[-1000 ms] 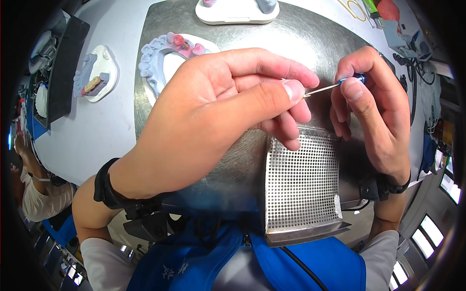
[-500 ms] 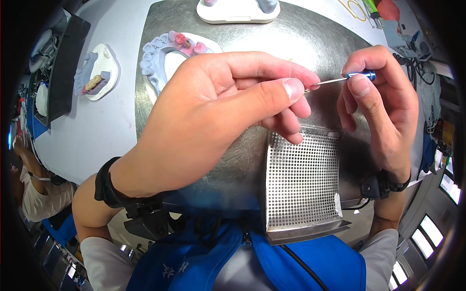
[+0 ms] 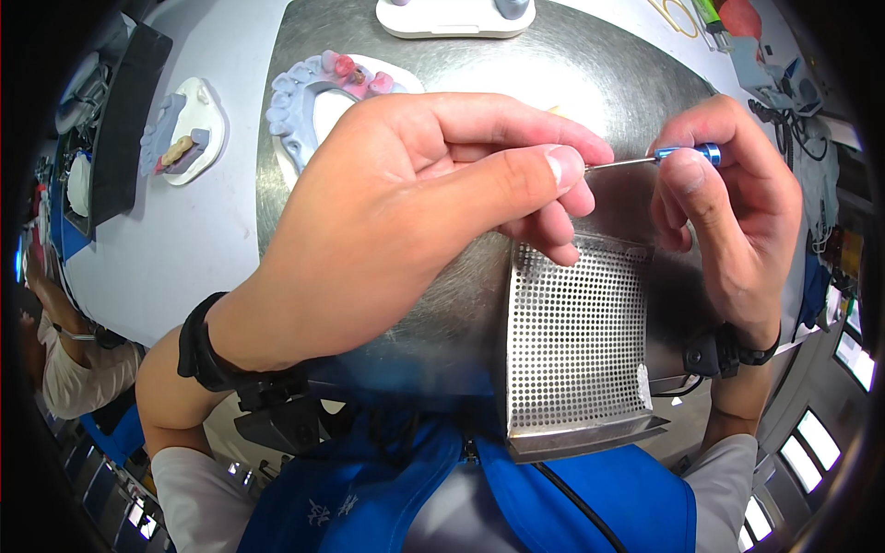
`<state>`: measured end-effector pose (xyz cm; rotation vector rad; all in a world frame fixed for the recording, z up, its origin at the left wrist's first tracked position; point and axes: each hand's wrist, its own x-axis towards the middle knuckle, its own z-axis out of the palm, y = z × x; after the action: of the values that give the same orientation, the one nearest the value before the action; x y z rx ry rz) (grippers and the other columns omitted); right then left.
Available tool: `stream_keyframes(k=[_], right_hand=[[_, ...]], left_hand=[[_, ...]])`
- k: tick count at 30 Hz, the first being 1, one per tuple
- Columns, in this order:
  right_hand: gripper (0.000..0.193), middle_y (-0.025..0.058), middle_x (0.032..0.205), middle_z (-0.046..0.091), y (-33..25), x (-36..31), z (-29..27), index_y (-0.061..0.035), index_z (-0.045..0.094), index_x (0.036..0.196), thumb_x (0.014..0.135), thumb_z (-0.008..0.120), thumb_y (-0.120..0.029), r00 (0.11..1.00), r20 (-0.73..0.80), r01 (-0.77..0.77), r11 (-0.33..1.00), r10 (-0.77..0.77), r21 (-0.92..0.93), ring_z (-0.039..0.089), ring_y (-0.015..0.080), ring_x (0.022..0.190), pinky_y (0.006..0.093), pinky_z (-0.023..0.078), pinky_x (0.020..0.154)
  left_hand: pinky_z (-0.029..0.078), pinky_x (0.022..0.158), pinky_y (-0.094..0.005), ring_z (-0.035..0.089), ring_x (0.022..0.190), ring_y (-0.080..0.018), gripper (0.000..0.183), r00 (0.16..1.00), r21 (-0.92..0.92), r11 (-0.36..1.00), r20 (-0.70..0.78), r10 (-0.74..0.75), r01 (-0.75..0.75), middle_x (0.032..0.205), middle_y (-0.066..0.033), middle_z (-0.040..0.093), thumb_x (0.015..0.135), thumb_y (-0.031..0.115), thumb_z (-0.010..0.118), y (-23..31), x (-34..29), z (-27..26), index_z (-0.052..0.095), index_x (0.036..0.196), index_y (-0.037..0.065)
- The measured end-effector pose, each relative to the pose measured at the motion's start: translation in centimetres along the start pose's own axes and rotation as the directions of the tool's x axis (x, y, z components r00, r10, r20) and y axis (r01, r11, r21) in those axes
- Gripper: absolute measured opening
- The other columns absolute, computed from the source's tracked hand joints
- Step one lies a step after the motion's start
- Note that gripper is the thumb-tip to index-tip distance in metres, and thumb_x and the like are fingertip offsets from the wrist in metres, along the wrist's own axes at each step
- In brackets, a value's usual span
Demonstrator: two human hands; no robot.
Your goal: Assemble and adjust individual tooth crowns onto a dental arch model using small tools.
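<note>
One blue-handled tool [image 3: 636,162] reaches from right hand [image 3: 742,217], pinching its handle [image 3: 711,154], to left hand [image 3: 396,217] (pinched together, contents hidden).

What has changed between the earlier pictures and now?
The right hand has moved slightly to the right, along with the blue-handled tool it holds, which now lies closer to level. Nothing was visibly taken hold of or let go. The left hand stays pinched in nearly the same place; what it pinches is hidden. The perforated metal tray and gray tooth model stayed put.
</note>
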<state>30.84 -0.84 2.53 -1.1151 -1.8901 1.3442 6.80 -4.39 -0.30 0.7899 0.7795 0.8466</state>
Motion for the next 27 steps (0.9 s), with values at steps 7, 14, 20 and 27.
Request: stream_keyframes(k=[7, 14, 20, 27], right_hand=[[0.033, -0.0012, 0.078, 0.048, 0.4, 0.2, 0.0, -0.0023, 0.054, 0.091, 0.112, 0.050, -0.027, 0.999, 0.026, 0.039, 0.995, -0.036, -0.093, 0.040, 0.0041, 0.063, 0.0215, 0.030, 0.055], [0.025, -0.0020, 0.079, 0.048, -0.8, 0.6, 0.2, -0.0040, 0.053, 0.101, 0.110, 0.051, -0.027, 0.990, 0.052, -0.119, 0.970, 0.132, -0.211, 0.041, 0.0045, 0.065, 0.0218, 0.031, 0.057], [0.038, -0.0041, 0.072, 0.046, -0.7, 0.5, 1.4, -0.0069, 0.054, 0.088, 0.112, 0.050, -0.036, 0.992, -0.107, -0.061, 0.995, 0.069, 0.075, 0.040, 0.0030, 0.062, 0.0213, 0.029, 0.054], [0.041, -0.0038, 0.073, 0.047, 0.1, 0.5, 0.6, -0.0065, 0.055, 0.090, 0.113, 0.046, -0.039, 0.997, 0.069, -0.004, 0.970, 0.022, -0.242, 0.039, 0.0025, 0.060, 0.0211, 0.027, 0.052]], left_hand=[[0.061, 0.086, -0.0333, 0.071, 0.089, -0.0161, 0.034, 1.000, -0.017, 1.000, 0.024, 0.000, 0.000, 0.100, -0.0120, 0.070, 0.106, 0.013, 0.055, -0.1, 0.0, 0.0, 0.063, 0.130, -0.010], [0.061, 0.086, -0.0339, 0.071, 0.088, -0.0156, 0.034, 1.000, -0.042, 0.999, 0.030, 0.002, 0.000, 0.101, -0.0132, 0.070, 0.106, 0.013, 0.056, -0.1, 0.0, 0.0, 0.061, 0.131, -0.010], [0.061, 0.087, -0.0343, 0.072, 0.087, -0.0165, 0.035, 1.000, -0.050, 0.999, 0.019, -0.017, 0.018, 0.101, -0.0143, 0.070, 0.105, 0.012, 0.056, 0.1, 0.2, 0.0, 0.057, 0.133, -0.009], [0.060, 0.086, -0.0334, 0.072, 0.087, -0.0182, 0.036, 1.000, -0.061, 0.998, 0.028, 0.011, -0.009, 0.101, -0.0147, 0.070, 0.104, 0.012, 0.058, 0.0, 0.1, -0.1, 0.055, 0.134, -0.008]])
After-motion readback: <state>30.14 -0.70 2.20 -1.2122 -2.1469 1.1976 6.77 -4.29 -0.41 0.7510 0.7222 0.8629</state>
